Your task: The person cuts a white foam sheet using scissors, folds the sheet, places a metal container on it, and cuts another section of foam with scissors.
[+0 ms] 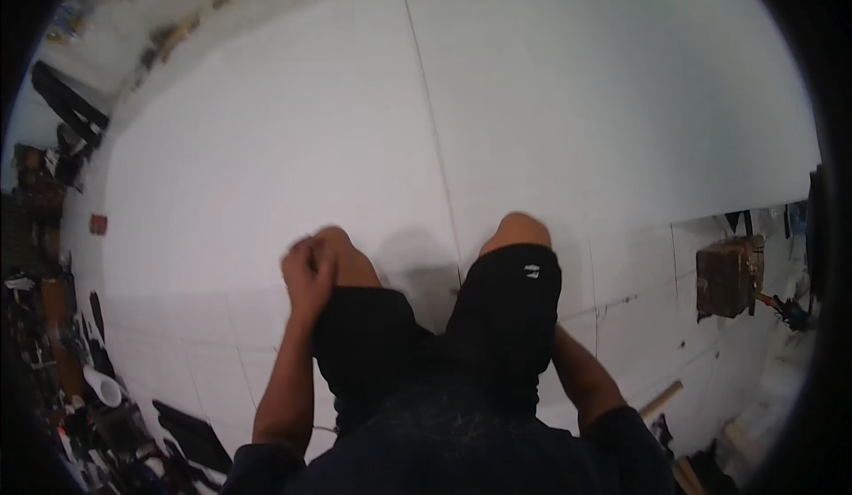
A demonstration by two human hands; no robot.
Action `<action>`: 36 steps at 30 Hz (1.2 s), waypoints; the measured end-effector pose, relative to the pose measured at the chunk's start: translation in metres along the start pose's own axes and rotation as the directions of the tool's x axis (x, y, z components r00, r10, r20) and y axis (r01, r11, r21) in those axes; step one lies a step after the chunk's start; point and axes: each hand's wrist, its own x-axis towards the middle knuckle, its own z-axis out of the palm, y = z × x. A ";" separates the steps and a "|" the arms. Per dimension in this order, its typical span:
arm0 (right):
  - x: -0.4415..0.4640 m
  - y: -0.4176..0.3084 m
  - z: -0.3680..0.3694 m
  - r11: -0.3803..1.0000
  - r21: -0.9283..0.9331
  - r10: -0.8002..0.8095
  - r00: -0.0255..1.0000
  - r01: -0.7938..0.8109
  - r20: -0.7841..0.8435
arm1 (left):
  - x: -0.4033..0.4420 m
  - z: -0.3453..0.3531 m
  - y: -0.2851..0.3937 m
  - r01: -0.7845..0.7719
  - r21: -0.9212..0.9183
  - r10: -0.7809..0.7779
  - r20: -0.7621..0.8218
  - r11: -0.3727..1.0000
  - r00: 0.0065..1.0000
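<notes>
Far left: dark clutter (53, 335) along the edge of my view, too dim to sort into items. Inward from it, a small red object (98, 224) sits beside the white surface (266, 122).

Left hand (311, 277): at the left knee (357, 269), fingers bent and apparently resting there. I see nothing held, but blur hides the fingertips, so I cannot tell how far open the grip is.

Centre, progress: the white surface is laid out ahead of the knees, and I make out neither hand working on it. By my judgement this is a pause. Nothing in my view separates a finished part from an unfinished one, so I cannot log how much is done or left.

Centre, appearance: broad, pale, smooth-looking, brighter on the left and greyer toward the far right. One thin dark seam (415, 51) runs from the far side toward the gap between the knees. I cannot tell whether it is a joint or a drawn line.

Right hand: hidden behind the thigh; only the right forearm (587, 380) shows beside the black shorts (373, 335). Grip unknown to me.

Far right: a brown block-like object (728, 277) stands near the surface's edge.
</notes>
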 end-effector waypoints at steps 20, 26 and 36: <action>0.138 -0.019 -0.240 0.743 0.589 0.633 0.619 -0.319 -0.464 | -0.043 -0.058 0.096 -0.106 0.134 0.063 0.290 0.985 0.955; 0.031 0.025 -0.449 0.004 0.990 0.924 0.378 0.140 -0.057 | -0.084 -0.125 0.138 0.050 0.162 -0.112 0.397 0.986 0.911; -0.214 -0.191 -0.600 0.509 0.771 0.660 0.402 0.382 -0.635 | -0.089 -0.190 0.265 0.136 -0.182 -0.040 0.453 0.974 0.891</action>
